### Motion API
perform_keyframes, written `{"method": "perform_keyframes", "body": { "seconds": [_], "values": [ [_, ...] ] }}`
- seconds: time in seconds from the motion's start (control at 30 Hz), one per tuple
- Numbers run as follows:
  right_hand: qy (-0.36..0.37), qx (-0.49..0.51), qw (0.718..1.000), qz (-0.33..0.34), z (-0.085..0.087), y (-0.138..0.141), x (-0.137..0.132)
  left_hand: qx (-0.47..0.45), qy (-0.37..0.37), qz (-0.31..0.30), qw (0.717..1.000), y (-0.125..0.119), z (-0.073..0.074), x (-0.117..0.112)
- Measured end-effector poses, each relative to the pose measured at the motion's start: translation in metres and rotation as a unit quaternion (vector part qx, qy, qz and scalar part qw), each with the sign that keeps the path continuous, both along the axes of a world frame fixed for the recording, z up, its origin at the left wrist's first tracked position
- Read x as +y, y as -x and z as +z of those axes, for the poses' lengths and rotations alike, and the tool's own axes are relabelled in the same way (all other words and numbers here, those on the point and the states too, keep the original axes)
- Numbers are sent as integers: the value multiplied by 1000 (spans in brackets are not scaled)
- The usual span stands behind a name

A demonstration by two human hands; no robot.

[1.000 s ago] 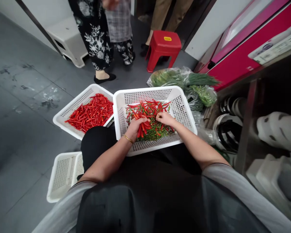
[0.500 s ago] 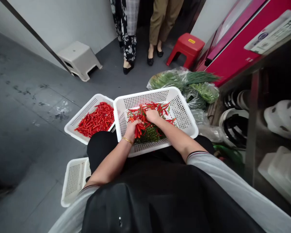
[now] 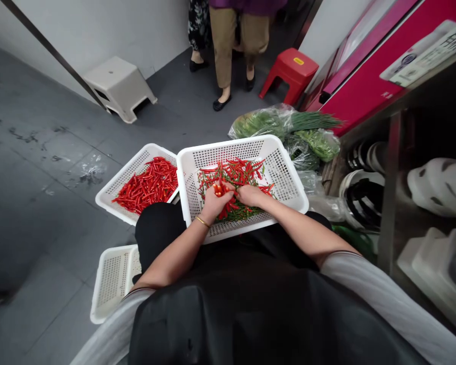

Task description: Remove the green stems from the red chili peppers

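Note:
A white perforated basket (image 3: 285,175) rests on my lap, holding red chillies with green stems (image 3: 237,172). My left hand (image 3: 215,202) is closed round a bunch of red chillies, their cut ends pointing up. My right hand (image 3: 250,194) is next to it in a pinch on a chilli in the pile. To the left on the floor a second white basket (image 3: 116,183) holds stemless red chillies (image 3: 148,183).
A third white basket (image 3: 112,281) lies on the floor by my left knee. Bags of green vegetables (image 3: 285,126) lie behind the lap basket. A red stool (image 3: 289,71), a grey stool (image 3: 117,86) and two people's legs (image 3: 231,45) stand beyond. Shelving with dishes is on the right.
My left hand has lifted its bunch of chillies slightly and my right hand has drawn back beside it. The people behind have shifted; the camera view has moved a little.

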State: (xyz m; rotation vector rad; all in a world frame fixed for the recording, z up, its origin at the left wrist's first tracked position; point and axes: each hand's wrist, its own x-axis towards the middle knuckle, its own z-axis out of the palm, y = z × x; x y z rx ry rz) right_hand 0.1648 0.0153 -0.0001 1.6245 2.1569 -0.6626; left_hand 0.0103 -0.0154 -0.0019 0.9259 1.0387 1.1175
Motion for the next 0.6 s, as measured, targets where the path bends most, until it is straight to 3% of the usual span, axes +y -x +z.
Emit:
{"method": "perform_keyframes", "body": {
  "seconds": [0.13,0.23,0.33,0.47,0.6],
  "values": [
    [-68,-19,997,-40,-10,24,55,-75,131,82,985,8,-11,14],
    [-27,-37,999,-6,-19,34,75,-93,186,99,973,14,-16,20],
    [-15,-40,999,17,-26,21,66,-100,197,64,973,14,-17,18],
    [-62,-45,996,44,-32,-11,34,-99,201,-8,975,5,-10,12],
    [-76,-25,995,52,-33,-30,15,-99,147,2,984,26,16,14]
  ]
}}
